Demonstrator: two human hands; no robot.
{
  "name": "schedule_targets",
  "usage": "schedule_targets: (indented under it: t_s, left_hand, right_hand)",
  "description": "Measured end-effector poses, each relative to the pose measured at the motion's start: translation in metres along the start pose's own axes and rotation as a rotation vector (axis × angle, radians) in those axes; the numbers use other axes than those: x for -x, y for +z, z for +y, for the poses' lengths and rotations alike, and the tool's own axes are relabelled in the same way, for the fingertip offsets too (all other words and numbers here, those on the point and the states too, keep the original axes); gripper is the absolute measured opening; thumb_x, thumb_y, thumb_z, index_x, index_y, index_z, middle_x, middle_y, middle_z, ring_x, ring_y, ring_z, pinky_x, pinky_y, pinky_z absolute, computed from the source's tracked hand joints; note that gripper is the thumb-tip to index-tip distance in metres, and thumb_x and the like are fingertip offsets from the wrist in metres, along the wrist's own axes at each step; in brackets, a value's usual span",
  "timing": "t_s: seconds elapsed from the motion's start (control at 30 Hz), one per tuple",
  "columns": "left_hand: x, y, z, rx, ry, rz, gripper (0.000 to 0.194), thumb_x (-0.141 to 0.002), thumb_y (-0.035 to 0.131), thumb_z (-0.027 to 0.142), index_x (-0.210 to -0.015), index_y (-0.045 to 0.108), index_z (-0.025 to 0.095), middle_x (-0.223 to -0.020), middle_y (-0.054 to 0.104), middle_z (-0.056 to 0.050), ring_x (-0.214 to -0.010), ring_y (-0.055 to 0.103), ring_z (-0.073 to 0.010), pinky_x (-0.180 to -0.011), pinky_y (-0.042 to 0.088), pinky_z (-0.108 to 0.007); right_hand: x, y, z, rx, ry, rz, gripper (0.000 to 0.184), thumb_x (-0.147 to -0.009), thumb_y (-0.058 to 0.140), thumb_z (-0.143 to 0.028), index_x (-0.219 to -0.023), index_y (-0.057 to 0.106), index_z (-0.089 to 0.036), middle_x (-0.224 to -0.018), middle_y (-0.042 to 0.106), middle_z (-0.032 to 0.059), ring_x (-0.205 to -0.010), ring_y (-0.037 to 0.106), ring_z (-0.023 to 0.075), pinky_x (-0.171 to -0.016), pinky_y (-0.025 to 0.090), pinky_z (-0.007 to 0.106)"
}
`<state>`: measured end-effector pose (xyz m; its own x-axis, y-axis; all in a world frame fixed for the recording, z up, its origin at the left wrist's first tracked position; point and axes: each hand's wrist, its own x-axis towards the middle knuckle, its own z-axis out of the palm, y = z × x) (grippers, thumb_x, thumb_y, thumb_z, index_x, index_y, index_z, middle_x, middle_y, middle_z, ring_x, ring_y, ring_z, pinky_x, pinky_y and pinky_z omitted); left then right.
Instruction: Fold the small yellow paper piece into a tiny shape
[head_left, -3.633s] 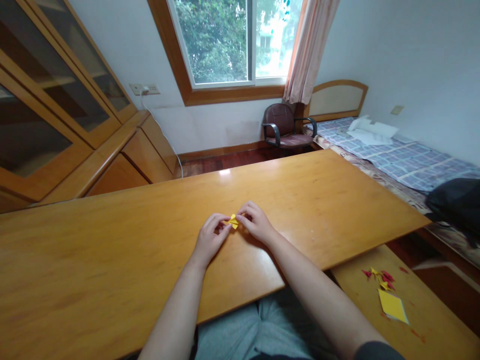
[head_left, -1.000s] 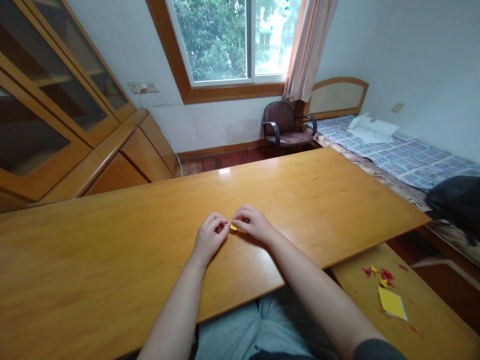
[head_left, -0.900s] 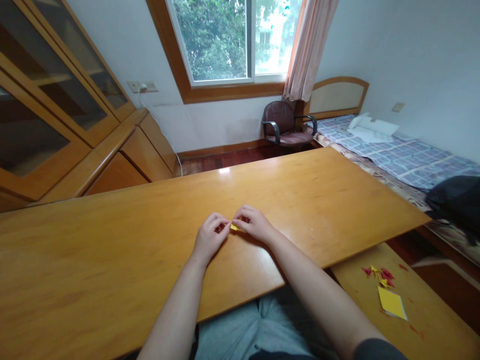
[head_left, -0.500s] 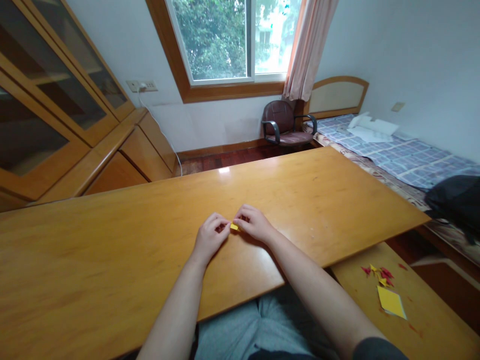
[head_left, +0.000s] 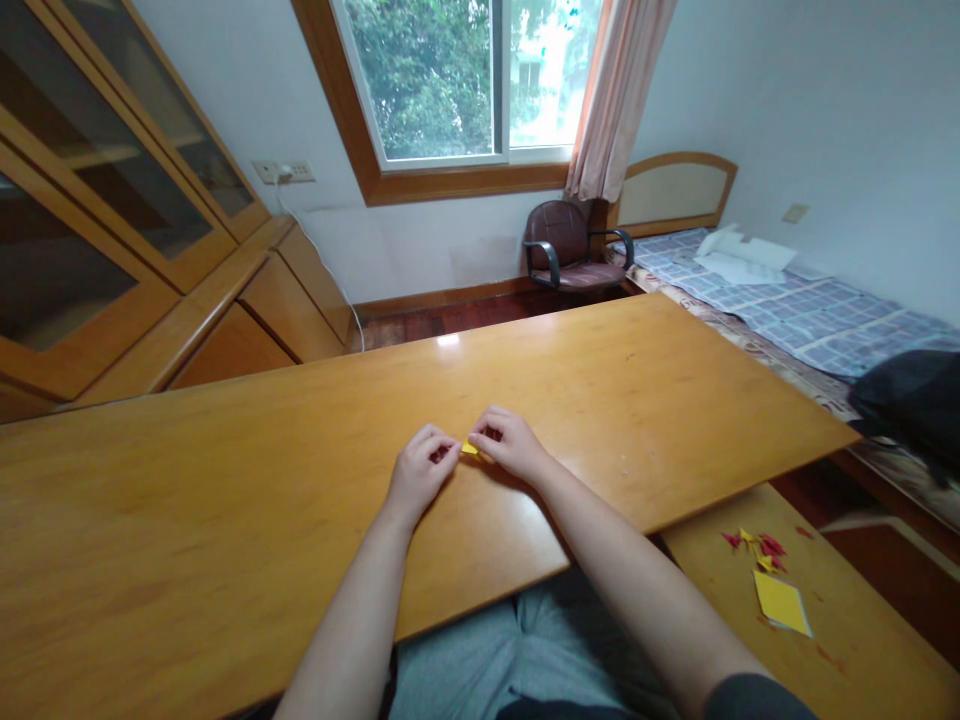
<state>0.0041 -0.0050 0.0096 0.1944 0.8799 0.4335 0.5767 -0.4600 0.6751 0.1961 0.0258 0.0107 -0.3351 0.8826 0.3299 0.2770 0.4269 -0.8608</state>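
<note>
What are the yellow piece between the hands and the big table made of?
Yellow piece: probably paper, fairly matte, judging by its thin look and straight edges.
Big table: seemingly wood or veneer, glossy; brownish streaks and bright reflections show.

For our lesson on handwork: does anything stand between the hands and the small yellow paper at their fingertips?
Nothing visible does: the right hand holds the yellow paper, and the left hand is at its edge, though contact is unclear.

Glossy wooden table [head_left: 300,520], yellow paper piece [head_left: 469,448], checked cloth bedding [head_left: 825,310]
</note>
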Motion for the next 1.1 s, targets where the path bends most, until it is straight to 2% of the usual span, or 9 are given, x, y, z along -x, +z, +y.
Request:
schedule_targets:
  t_s: [0.4, 0.7, 0.87, 1.1]
  left_hand:
    - [0.0001, -0.0004, 0.0009, 0.001, -0.001, -0.009, 0.014, -0.089, 0.059, 0.024, -0.079, 0.067, 0.02, -0.077, 0.06, -0.001, -0.069, 0.058, -0.0136, -0.064, 0.046, -0.026]
    - [0.0007, -0.0029, 0.0035, 0.06, -0.008, -0.025, 0.015, -0.088, 0.055, 0.016, -0.092, 0.069, 0.021, -0.09, 0.063, -0.004, -0.078, 0.061, -0.0149, -0.067, 0.049, -0.026]
    - [0.0006, -0.001, 0.0001, 0.072, -0.005, -0.074, 0.012, -0.088, 0.064, 0.024, -0.099, 0.069, 0.022, -0.092, 0.062, -0.003, -0.079, 0.06, -0.0146, -0.067, 0.049, -0.025]
    - [0.0004, -0.0008, -0.0035, 0.093, -0.017, -0.063, 0.011, -0.09, 0.065, 0.031, -0.093, 0.07, 0.022, -0.087, 0.062, -0.002, -0.078, 0.06, -0.0146, -0.07, 0.049, -0.026]
  right_hand:
    - [-0.0005, -0.0008, 0.0006, -0.012, 0.013, -0.003, 0.01, -0.084, 0.067, -0.017, -0.074, 0.066, -0.016, -0.075, 0.059, -0.0004, -0.072, 0.054, 0.0125, -0.069, 0.042, 0.026]
    - [-0.0017, -0.0017, 0.0017, -0.056, 0.008, 0.03, 0.011, -0.085, 0.067, -0.019, -0.074, 0.067, -0.016, -0.074, 0.06, -0.0001, -0.07, 0.054, 0.0121, -0.066, 0.041, 0.025]
    - [-0.0017, -0.0019, 0.0025, -0.063, 0.006, 0.037, 0.011, -0.085, 0.068, -0.019, -0.076, 0.068, -0.015, -0.074, 0.061, 0.0002, -0.071, 0.055, 0.0121, -0.067, 0.041, 0.025]
    - [-0.0016, -0.0019, 0.0048, -0.057, -0.022, 0.003, 0.012, -0.087, 0.066, -0.022, -0.077, 0.07, -0.016, -0.076, 0.062, 0.001, -0.072, 0.055, 0.0128, -0.069, 0.042, 0.025]
